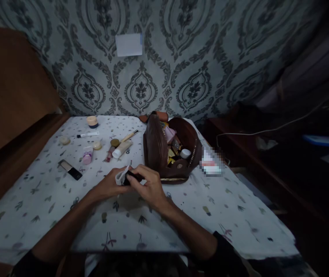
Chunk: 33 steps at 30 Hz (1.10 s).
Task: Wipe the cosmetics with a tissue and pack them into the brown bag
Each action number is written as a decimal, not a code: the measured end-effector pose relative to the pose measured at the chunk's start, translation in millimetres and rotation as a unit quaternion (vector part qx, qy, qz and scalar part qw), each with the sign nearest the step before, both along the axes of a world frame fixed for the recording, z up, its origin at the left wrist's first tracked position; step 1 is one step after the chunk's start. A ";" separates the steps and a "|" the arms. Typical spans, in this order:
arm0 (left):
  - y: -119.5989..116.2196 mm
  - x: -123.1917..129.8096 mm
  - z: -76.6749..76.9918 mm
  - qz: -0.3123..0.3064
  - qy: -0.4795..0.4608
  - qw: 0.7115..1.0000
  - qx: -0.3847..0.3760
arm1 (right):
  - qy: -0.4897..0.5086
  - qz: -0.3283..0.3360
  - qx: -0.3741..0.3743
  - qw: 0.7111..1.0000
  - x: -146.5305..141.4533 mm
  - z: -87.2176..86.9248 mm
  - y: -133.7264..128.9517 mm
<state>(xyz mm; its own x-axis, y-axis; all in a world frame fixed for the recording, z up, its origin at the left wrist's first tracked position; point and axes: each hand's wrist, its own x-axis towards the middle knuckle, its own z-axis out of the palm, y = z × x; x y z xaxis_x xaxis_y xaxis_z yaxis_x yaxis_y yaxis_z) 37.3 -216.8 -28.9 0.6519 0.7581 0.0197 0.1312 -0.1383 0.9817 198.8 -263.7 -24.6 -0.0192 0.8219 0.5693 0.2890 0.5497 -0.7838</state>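
Observation:
My left hand [108,185] is closed around a crumpled white wipe or cloth [121,177], just in front of the bag. A small black item [132,178] is pinched in my right hand [150,187] and touches the white cloth; its exact kind is hidden by my fingers. Right behind my hands stands an open brown handbag [154,148], with a white-lidded jar [185,154], a pink item [169,134] and several small gold packages inside. Left of the bag lie a white tube [122,149] and a makeup brush [130,135].
On the patterned tablecloth [51,209] sit a beige jar [92,122], a pink-capped bottle [87,155], a black-ended cosmetic bottle [70,169], a white pen-like tube [88,134] and small round items. A blurred-out package [211,162] lies right of the bag, near the table's edge.

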 end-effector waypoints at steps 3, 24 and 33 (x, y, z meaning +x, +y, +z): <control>0.5 0.9 -0.5 0.003 0.002 1.000 0.004 | 0.000 -0.008 0.004 1.000 1.4 2.7 -0.9; -0.3 8.3 1.4 -0.003 0.021 0.997 -0.069 | 0.205 0.072 -0.135 0.967 58.0 43.1 -22.6; 2.5 45.3 59.1 -0.065 0.166 0.931 0.319 | 0.219 -0.160 0.048 0.961 139.7 87.7 -28.8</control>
<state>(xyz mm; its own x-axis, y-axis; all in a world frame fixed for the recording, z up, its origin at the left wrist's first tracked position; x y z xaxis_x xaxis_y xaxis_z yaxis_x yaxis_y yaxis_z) 82.6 -214.3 30.2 0.7876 0.5754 0.2205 0.3537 -0.7151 0.6029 338.5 -292.5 63.2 0.4850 0.6890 0.5386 0.1099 0.5630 -0.8191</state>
